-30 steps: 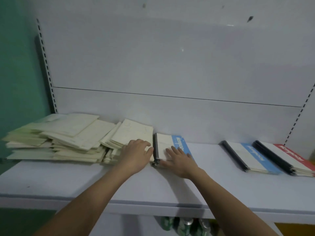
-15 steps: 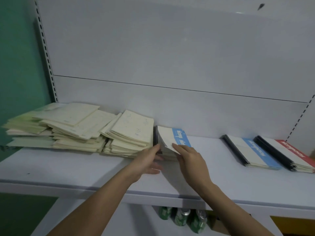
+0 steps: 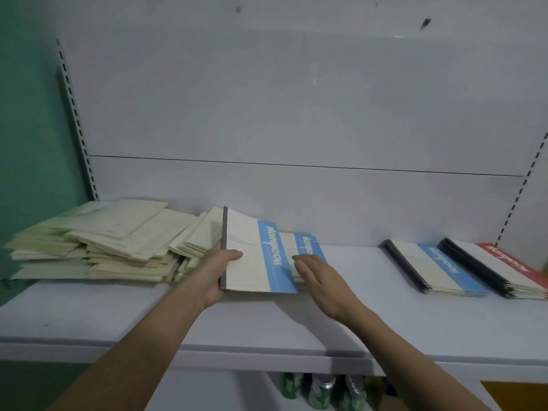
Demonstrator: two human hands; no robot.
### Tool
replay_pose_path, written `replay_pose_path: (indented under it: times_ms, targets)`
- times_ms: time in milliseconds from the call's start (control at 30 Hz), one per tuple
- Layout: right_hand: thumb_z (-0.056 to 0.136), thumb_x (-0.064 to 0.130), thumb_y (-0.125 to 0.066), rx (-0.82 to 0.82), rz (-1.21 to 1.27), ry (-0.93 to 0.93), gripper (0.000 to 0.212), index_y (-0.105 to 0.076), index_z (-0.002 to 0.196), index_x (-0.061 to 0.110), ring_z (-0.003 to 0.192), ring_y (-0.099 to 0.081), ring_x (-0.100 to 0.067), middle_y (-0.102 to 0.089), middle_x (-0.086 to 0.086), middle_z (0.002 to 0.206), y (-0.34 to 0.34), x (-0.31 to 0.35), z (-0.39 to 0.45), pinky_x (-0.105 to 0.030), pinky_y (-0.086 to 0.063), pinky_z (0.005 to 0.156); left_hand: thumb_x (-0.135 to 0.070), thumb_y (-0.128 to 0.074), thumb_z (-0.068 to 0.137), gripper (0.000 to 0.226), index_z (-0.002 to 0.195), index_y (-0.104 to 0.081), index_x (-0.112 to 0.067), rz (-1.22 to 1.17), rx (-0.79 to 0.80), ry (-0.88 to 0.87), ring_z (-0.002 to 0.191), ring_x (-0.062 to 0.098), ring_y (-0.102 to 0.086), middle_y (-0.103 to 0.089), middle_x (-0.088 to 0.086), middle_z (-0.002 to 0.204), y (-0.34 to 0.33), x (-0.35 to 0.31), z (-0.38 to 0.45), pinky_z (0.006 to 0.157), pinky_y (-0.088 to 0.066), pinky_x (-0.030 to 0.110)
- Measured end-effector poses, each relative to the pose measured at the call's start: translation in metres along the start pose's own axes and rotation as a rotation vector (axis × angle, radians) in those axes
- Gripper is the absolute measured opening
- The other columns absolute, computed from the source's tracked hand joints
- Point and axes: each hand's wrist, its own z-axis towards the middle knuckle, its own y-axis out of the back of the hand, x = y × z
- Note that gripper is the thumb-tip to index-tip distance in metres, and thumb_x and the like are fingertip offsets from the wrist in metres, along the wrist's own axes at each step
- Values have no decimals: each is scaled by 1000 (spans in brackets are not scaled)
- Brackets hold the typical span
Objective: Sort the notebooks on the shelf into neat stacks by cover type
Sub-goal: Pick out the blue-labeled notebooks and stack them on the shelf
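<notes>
At the centre of the frame the left hand (image 3: 218,272) grips a blue-banded notebook (image 3: 255,256) by its grey spine, thumb curled over the cover, the book lifted and tilted above the white shelf (image 3: 370,315). Just right of it the right hand (image 3: 318,275) lies with fingers straight and relaxed on a second blue-banded notebook (image 3: 308,247), which stays flat on the shelf and is partly covered by the lifted one.

To the left, a sprawling heap of cream notebooks (image 3: 112,241) crowds up against the held book. At the right edge sit two tidy stacks side by side: a blue-banded stack (image 3: 439,268) and a red-banded stack (image 3: 504,268).

White script runs along each coloured band, seemingly "Notebook", though blurred.

Below the shelf's front lip, at lower centre, green cans (image 3: 320,391) show.
</notes>
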Motion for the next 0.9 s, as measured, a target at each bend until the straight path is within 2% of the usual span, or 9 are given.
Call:
replay_pose_path:
  times_ms: [100,233,367,467,567,667,733,833,900]
  targets:
    - [100,52,-33,39,-225,-91,52,-46,140,20,134,-40,-17,-45,1,146,-2,-13,20,-31,-33,106,-1,-46,97,42,134,-50,-19,-30,-35,-37,102,31,-65,-65,13,121,20,-8,1,59,-58,38]
    - [95,64,-32,253,-458,-74,72,-24,152,21,149,-10,-20,-16,0,161,-13,-9,36,-43,-14,119,-3,-50,95,42,134,-52,-19,-9,-78,-60,99,28,-66,-68,10,115,33,-13,4,62,-56,34]
    - [89,68,-41,300,-536,-38,64,-35,134,23,132,-33,-23,-40,3,135,-23,-12,36,-49,-28,106,-3,-50,95,41,133,-52,-20,-3,-80,-66,103,30,-66,-68,11,116,40,-11,3,72,-55,38]
    - [90,52,-46,162,-636,33,42,-42,122,24,120,-42,-23,-46,3,124,-32,-13,22,-45,-34,96,-2,-49,95,39,130,-54,-18,-15,-98,-63,100,29,-66,-68,12,115,46,-8,1,70,-55,37]
    - [98,35,-42,68,-708,76,31,-45,127,27,117,-43,-24,-47,2,124,-32,-12,10,-41,-34,90,-3,-50,95,38,131,-54,-16,-37,-105,-36,99,28,-67,-69,12,115,51,-4,0,68,-54,35]
    - [101,27,-39,21,-636,89,38,-44,138,32,118,-43,-22,-47,3,128,-24,-11,6,-38,-36,89,-3,-50,95,39,132,-54,-16,-46,-92,-23,99,27,-66,-69,12,116,49,-2,0,67,-53,34]
    - [102,26,-38,-112,-479,63,39,-48,140,32,116,-49,-22,-53,3,128,-16,-9,8,-34,-39,84,-3,-49,96,37,130,-54,-15,-44,-73,-18,97,26,-67,-69,11,113,43,-2,-2,65,-53,33]
    - [104,28,-36,-338,-150,-47,35,-55,133,29,101,-57,-19,-65,3,116,-7,1,9,-25,-39,74,-1,-48,96,36,127,-56,-17,-48,-22,-15,98,26,-67,-70,10,110,34,-2,-4,67,-54,34]
    - [104,27,-36,-391,37,-61,35,-53,134,33,92,-58,-12,-65,9,107,-3,15,7,-18,-39,70,-2,-49,97,34,126,-56,-18,-30,-11,-7,98,26,-67,-70,10,109,26,-1,-5,65,-55,34]
